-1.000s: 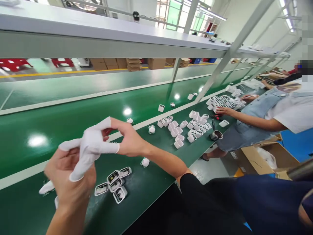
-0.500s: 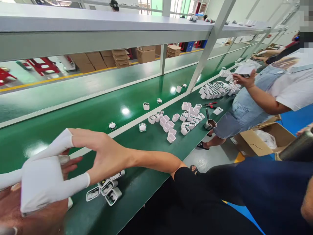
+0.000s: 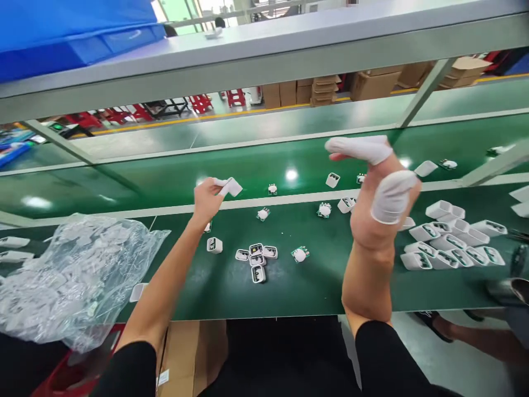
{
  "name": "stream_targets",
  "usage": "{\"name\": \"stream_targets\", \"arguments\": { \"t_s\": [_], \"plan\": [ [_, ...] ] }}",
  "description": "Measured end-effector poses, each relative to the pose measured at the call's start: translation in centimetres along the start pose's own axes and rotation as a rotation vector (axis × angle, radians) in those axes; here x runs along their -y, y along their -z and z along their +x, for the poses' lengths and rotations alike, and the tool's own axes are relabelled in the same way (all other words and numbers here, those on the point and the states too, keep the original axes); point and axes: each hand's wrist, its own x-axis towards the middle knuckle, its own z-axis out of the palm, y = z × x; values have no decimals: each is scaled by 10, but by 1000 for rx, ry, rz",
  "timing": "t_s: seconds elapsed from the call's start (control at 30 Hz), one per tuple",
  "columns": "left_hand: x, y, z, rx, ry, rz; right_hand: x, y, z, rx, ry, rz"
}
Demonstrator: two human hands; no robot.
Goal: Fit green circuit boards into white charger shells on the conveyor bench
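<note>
My left hand (image 3: 208, 199) is closed in a pinch on a small white plastic housing (image 3: 233, 187), held above the green surface near the pale divider strip. My right hand (image 3: 378, 193) is raised on the other side, white cots on its thumb and forefinger. Those fingers are apart and I see nothing between them. Between my arms lies a cluster of white housings (image 3: 257, 259) with dark parts inside. A single housing (image 3: 214, 245) stands near my left forearm. A small green circuit board with a white dome (image 3: 300, 254) lies right of the cluster.
A clear plastic bag of white parts (image 3: 78, 275) lies at the left. Many filled housings (image 3: 450, 242) are grouped at the right, near a metal cup (image 3: 514, 289). A pale shelf (image 3: 264, 52) crosses overhead on slanted posts. A cardboard box (image 3: 179, 353) is below the table.
The view has swung left. My hands, close together around the white housing before, are now apart, with the housing in my left hand and the right fingers spread.
</note>
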Motion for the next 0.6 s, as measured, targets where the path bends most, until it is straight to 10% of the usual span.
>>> {"name": "stream_targets", "arguments": {
  "t_s": [0.23,0.47,0.6],
  "plan": [
    [49,-40,34,167,164,380,-2,4,-3,95,11,-110],
    [36,-45,28,10,16,612,11,0,-3,241,-19,-108],
    [25,-77,23,252,-72,648,17,-8,-2,317,-78,-118]
  ]
}}
